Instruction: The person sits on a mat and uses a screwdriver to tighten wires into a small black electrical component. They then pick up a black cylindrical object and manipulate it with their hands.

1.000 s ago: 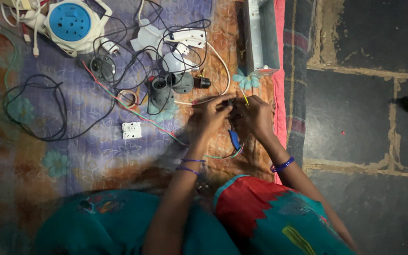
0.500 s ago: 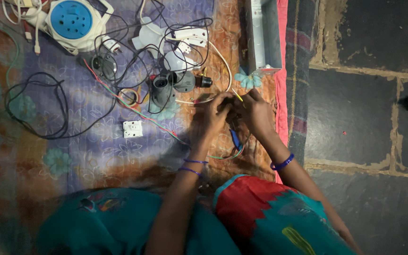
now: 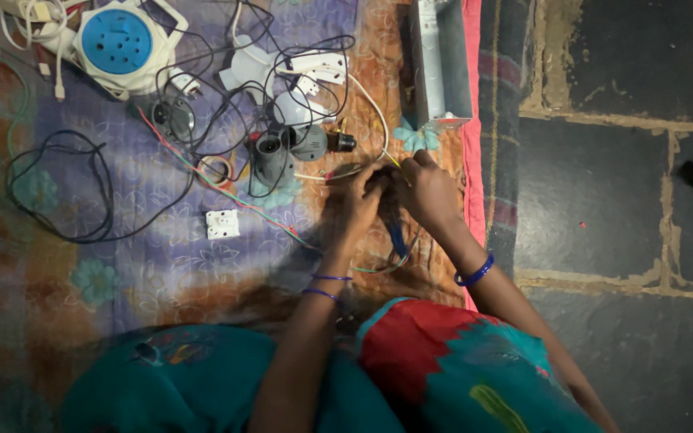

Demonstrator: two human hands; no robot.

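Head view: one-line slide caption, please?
Left hand and right hand work a blue-handled tool over wires.

bare forearms, no sleeves; thin purple bangles on left wrist, blue bangle on right; teal garment with red patterned panel.

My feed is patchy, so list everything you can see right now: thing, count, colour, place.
extension reel: 1, white and blue, top left
black cable: 1 loop, left on the mat
white socket: 1, mat centre
grey fittings: 2, above the hands
white plugs: several, tangled top centre
metal box: 1, grey, top right of the mat
patterned mat: 1, purple and orange, on the stone floor
blue-handled tool: 1, between the hands
thin wires: held at the fingertips
left hand: closed on the wires
right hand: closed on the wires
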